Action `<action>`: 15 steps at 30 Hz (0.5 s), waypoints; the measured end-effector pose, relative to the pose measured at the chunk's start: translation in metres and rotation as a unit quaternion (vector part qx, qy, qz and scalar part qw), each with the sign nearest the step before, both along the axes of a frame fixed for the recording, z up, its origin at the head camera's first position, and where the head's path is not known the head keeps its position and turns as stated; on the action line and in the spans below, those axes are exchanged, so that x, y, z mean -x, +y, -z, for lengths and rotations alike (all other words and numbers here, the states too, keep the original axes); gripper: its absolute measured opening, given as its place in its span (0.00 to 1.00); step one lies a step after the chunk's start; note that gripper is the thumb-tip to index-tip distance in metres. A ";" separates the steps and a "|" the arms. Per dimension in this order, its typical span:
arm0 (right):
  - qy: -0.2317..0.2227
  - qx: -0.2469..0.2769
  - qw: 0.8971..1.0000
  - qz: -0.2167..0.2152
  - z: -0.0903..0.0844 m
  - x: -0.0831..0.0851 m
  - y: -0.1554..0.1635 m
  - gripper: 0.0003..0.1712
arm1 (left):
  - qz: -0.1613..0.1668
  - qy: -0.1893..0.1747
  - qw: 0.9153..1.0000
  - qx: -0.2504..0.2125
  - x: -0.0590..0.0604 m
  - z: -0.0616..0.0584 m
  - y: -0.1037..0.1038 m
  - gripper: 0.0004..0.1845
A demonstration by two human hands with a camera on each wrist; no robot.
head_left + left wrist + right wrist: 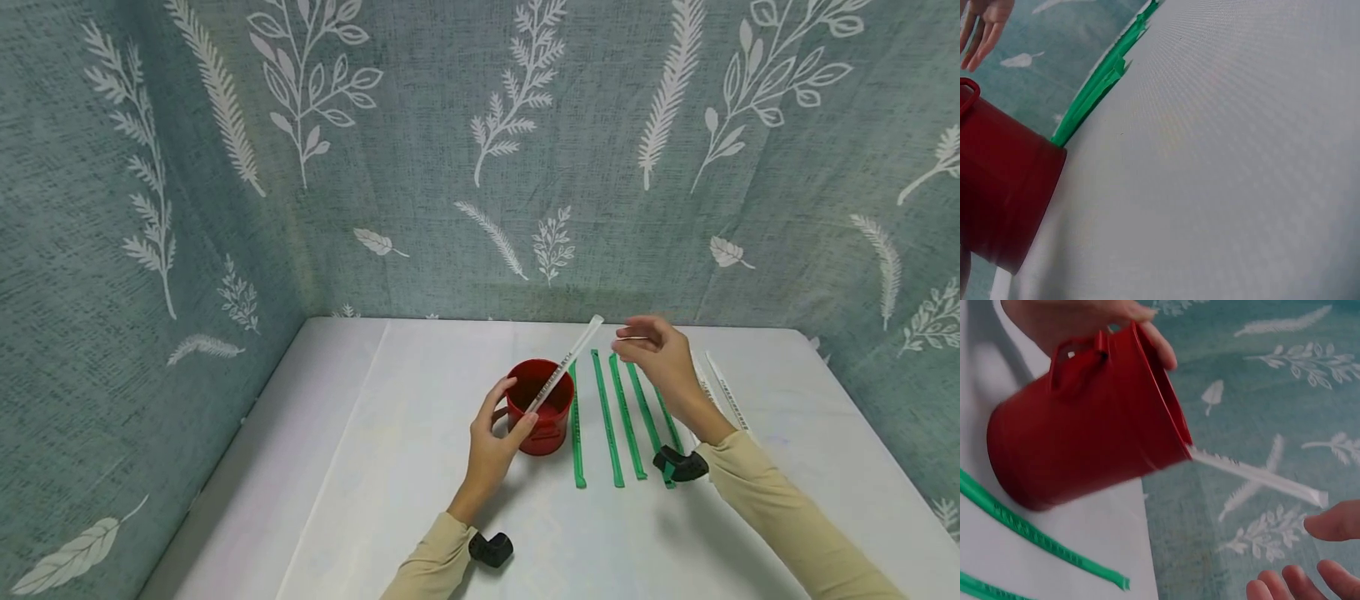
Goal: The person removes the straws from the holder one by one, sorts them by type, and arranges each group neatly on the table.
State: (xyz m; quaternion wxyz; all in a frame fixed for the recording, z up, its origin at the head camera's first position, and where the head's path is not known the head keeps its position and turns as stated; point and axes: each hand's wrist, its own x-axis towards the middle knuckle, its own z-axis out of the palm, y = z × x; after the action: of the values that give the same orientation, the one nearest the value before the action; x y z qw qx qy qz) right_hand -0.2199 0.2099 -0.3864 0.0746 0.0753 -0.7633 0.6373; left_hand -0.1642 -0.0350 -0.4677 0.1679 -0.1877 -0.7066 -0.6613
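Note:
A small red metal bucket [542, 431] with side handles stands on the white table, held by my left hand [491, 446]. The thumb lies at its near rim and the fingers are round its left side. One white wrapped straw [570, 358] with printed lettering leans out of the bucket toward the upper right. Just right of the straw's upper end hovers my right hand [660, 358], fingers loosely bent and holding nothing. In the right wrist view, a small gap separates its fingertips [1335, 523] from the straw. The straw's lower end is hidden inside the bucket.
Several green wrapped straws [608, 421] lie roughly side by side to the right of the bucket, some partly under my right forearm. Farther right lie white wrapped straws [726, 387]. A patterned grey-green curtain [450, 167] hangs behind the table and along its sides.

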 end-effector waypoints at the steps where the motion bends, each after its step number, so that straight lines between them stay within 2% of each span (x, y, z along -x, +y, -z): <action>1: -0.003 0.002 1.000 -0.004 -0.001 -0.001 -0.003 0.27 | 0.001 0.001 1.000 -0.001 0.000 0.000 0.000 0.27; 8: -0.026 0.007 0.999 -0.018 0.001 0.000 -0.026 0.27 | -0.004 0.012 1.000 -0.004 0.001 -0.001 -0.003 0.27; 15: -0.045 0.021 0.999 0.013 0.005 -0.001 -0.041 0.29 | 0.004 0.017 1.000 -0.001 0.001 0.000 -0.002 0.27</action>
State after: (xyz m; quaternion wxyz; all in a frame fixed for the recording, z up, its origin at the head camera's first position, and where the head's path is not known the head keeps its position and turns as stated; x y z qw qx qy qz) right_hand -0.2189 0.1689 -0.3919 0.0499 0.0345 -0.7530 0.6553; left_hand -0.1649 -0.0374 -0.4677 0.1772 -0.2017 -0.7024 -0.6593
